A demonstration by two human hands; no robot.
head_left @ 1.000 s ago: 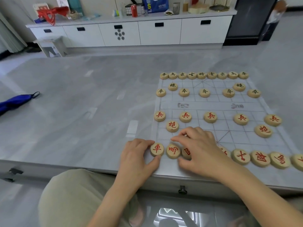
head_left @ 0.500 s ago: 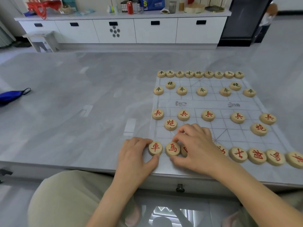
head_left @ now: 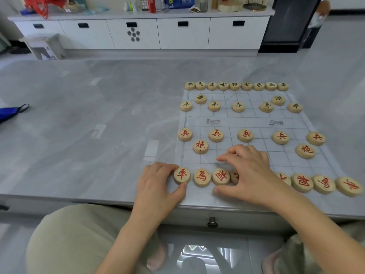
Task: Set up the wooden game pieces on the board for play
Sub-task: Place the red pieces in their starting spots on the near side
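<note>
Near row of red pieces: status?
Left hand pinching the corner red piece. Right hand flat over the row's middle, hiding pieces there. Black side fully set. Board otherwise unobstructed.

Board (head_left: 246,123) lies flat on grey table (head_left: 79,115); black-marked pieces along far rows, red ones w/ near rows. Left hand (head_left: 158,186) pinches the corner red piece (head_left: 182,175), thumb and fingers touching its rim. Right hand (head_left: 250,175) rests spread over mid near row, covering approx. two pieces.
</note>
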